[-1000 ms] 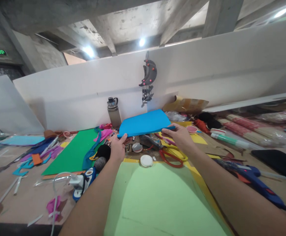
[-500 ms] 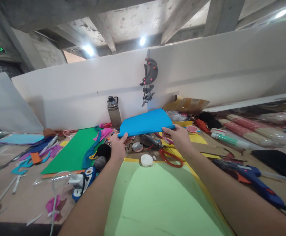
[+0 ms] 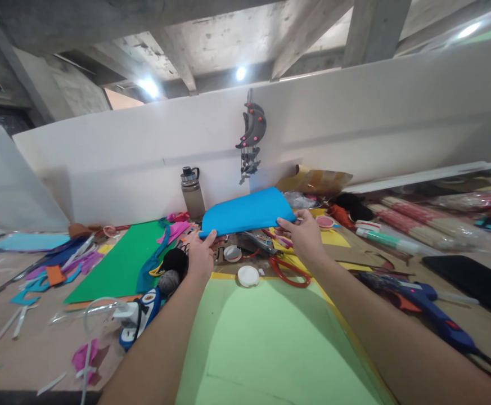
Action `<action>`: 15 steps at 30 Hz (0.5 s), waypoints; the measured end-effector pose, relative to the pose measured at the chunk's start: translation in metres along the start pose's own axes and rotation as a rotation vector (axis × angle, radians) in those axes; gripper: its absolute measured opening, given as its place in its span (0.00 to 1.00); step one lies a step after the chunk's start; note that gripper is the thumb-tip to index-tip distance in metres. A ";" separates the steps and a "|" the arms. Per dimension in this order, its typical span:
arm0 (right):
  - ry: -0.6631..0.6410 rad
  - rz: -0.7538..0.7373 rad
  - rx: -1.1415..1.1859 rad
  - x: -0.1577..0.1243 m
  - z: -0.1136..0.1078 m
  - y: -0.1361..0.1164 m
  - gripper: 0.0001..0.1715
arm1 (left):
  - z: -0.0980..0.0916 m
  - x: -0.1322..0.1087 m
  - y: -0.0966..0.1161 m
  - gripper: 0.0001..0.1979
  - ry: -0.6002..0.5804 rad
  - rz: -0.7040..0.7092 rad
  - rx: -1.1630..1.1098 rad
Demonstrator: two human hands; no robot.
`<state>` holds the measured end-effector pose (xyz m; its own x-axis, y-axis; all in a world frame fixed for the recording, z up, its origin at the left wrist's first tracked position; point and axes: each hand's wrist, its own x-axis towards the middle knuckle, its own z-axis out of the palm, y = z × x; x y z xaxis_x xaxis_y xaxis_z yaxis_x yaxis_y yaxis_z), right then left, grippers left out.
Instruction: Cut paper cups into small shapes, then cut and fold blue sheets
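Note:
A bright blue sheet point(image 3: 247, 214), which looks like craft foam or felt, is held up over the table between my two hands, its near edge rolled or folded. My left hand point(image 3: 202, 254) pinches the left end of that edge. At the right end, my right hand point(image 3: 304, 233) grips it between thumb and fingers. Below the blue sheet lies a pale green sheet point(image 3: 266, 337), with a small round white lid point(image 3: 248, 276) near its far edge. Red-handled scissors point(image 3: 289, 273) rest just beneath my right hand.
On the left are a green sheet point(image 3: 110, 261), a power strip point(image 3: 139, 318) and balls of yarn point(image 3: 174, 261). A grey bottle point(image 3: 192, 194) stands against the white board point(image 3: 114, 163). To the right lie a blue glue gun point(image 3: 435, 315), a black flat object point(image 3: 471, 284) and wrapped sticks point(image 3: 418, 222).
The view has shifted slightly, moving the scene a little to the left. Both hands keep their hold on the blue sheet, whose right end looks a bit less tightly rolled.

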<state>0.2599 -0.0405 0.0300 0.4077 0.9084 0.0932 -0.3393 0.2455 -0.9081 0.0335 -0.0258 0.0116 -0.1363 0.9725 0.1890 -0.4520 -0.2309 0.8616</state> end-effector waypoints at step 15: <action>-0.025 0.124 0.064 0.006 -0.002 0.003 0.21 | 0.002 0.001 0.001 0.24 0.022 0.060 -0.104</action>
<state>0.2628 -0.0347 0.0274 0.3378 0.9412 -0.0075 -0.4400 0.1509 -0.8852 0.0349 -0.0248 0.0135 -0.1851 0.9560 0.2277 -0.5309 -0.2923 0.7954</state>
